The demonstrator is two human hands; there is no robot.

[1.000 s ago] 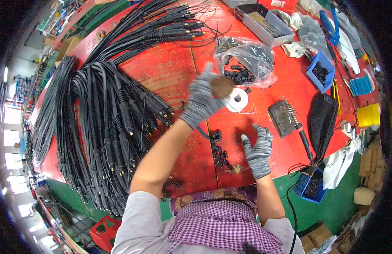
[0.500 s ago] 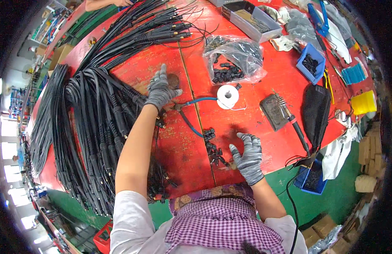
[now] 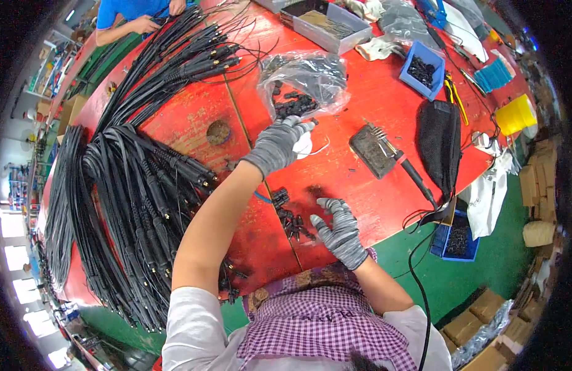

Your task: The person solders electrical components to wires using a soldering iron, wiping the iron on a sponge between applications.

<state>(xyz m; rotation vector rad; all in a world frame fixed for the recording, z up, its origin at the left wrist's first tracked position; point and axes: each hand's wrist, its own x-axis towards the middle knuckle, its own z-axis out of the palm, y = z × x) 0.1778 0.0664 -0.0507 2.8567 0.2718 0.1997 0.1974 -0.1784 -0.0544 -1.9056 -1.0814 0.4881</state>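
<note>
My left hand [image 3: 277, 146], in a grey striped glove, reaches over the white spool [image 3: 304, 146] and hides much of it. Its fingers are stretched out, with the tips at a small black piece [image 3: 314, 122] beside the spool. Just beyond lies a clear plastic bag [image 3: 323, 77] of black connector parts [image 3: 296, 105]. My right hand [image 3: 340, 233], gloved alike, hovers low near the table's front edge, thumb and fingers apart and nothing in it. Left of it is a small pile of black parts [image 3: 292, 224]. Blue-handled pliers [image 3: 261, 198] are mostly hidden under my left forearm.
Bundled black cables [image 3: 131, 204] cover the left side. A soldering iron [image 3: 416, 179] rests on a small tray [image 3: 375, 151] at right, near a black pouch [image 3: 437, 145] and a blue bin [image 3: 422, 70]. A co-worker's hand [image 3: 144, 25] handles cables at far left.
My left hand has gone right, from beside the round dish to over the spool. My right hand stays near the small pile. The whole view has shifted, bringing more of the co-worker into sight.
</note>
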